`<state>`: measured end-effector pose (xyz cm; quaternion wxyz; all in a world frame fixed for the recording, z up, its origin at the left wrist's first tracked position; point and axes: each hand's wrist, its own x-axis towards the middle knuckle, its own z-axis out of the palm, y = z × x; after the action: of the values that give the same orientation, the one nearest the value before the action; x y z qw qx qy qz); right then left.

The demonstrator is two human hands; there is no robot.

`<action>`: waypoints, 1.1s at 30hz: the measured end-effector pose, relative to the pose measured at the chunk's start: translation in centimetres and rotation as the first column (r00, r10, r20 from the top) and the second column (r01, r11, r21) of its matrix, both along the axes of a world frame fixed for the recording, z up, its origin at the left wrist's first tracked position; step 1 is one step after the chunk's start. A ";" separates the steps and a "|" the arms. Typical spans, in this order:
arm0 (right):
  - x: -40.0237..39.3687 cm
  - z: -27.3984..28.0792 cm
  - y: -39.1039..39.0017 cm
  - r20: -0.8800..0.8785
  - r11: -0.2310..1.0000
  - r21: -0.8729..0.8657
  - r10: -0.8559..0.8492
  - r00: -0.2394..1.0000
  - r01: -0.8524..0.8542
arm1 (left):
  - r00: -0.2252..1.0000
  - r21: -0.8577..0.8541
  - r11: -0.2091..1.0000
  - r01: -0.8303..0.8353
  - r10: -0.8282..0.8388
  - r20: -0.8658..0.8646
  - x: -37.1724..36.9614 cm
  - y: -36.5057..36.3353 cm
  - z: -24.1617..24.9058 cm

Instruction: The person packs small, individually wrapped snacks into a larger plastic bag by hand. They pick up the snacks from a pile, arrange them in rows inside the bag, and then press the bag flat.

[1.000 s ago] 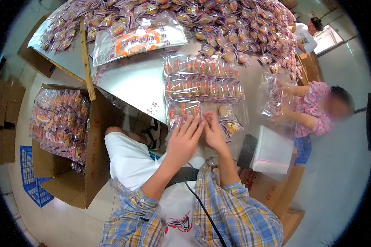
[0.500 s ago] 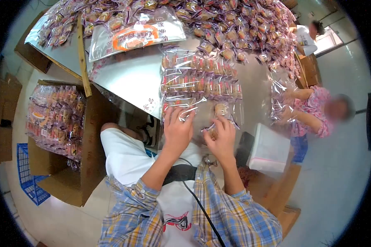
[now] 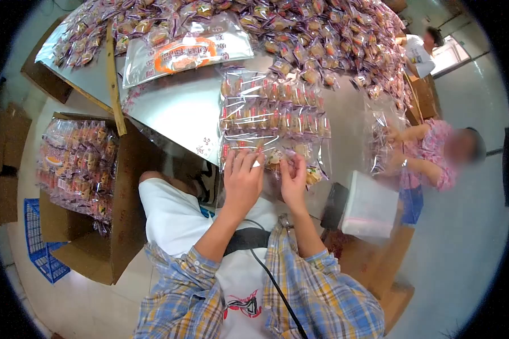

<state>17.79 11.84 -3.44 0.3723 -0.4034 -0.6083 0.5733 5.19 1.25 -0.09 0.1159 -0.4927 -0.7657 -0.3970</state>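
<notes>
A large clear plastic bag (image 3: 327, 148) lies in front of me, holding rows of small wrapped pastries (image 3: 274, 117). My left hand (image 3: 244, 179) rests on the near row at its left end, fingers stretched over the packets. A small white patch shows near one of its fingertips. My right hand (image 3: 293, 182) is close beside it, thumb and fingers closed on a wrapped pastry (image 3: 274, 159) at the near row. Another wrapped pastry (image 3: 313, 176) lies just right of that hand, at the bag's near side. The fingers partly hide the packets.
A big heap of wrapped pastries (image 3: 322, 39) covers the table's far side. A printed bag (image 3: 186, 53) lies before it, by a wooden strip (image 3: 113, 85). A filled carton (image 3: 127, 192) stands left; a stack of clear bags (image 3: 370, 203) lies right. A co-worker (image 3: 430, 152) handles another bag.
My right hand has moved left and slightly inward, toward my left hand, and now grips a wrapped pastry in the near row. My left hand has barely shifted.
</notes>
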 end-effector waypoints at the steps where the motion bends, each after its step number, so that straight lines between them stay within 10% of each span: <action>1: -0.5 -0.5 0.2 -0.023 0.999 -0.003 -0.035 0.999 0.035 | 1.000 -0.007 1.000 -0.006 0.006 -0.008 0.0 -0.2 -0.2; 14: -1.0 0.4 -0.8 0.068 0.952 0.245 0.171 0.983 -0.182 | 1.000 -0.096 0.995 0.009 -0.011 -0.019 -0.2 -0.5 -0.1; 17: -1.7 2.2 0.1 0.465 0.673 0.661 -0.021 0.885 -0.331 | 0.997 -0.142 0.987 0.070 -0.073 -0.011 -0.5 -0.6 0.1; 20: -2.2 3.7 0.3 0.484 0.655 0.652 0.029 0.875 -0.383 | 0.995 -0.170 0.985 0.030 -0.045 -0.085 -0.1 -0.1 -0.7; 23: -0.6 3.6 0.6 0.278 0.927 0.193 0.263 0.924 -0.322 | 0.997 -0.124 0.992 -0.024 0.014 -0.078 0.3 0.6 -0.3; 24: -0.4 4.3 0.1 0.111 0.957 0.121 0.250 0.962 -0.263 | 0.996 -0.120 0.992 -0.038 0.029 -0.080 0.3 0.8 -0.4; 28: 2.5 3.7 1.8 0.611 0.551 0.724 -0.233 0.756 -0.415 | 0.990 -0.036 0.995 -0.091 0.087 -0.111 0.5 1.8 -1.3; 33: 2.9 4.0 3.3 0.638 0.688 0.664 -0.319 0.701 -0.291 | 0.991 -0.031 0.996 -0.083 0.079 -0.110 0.5 1.4 -1.2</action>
<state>20.73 15.10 0.57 0.2389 -0.4160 -0.8739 0.0787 5.65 2.66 -1.30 0.1649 -0.4840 -0.7845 -0.3509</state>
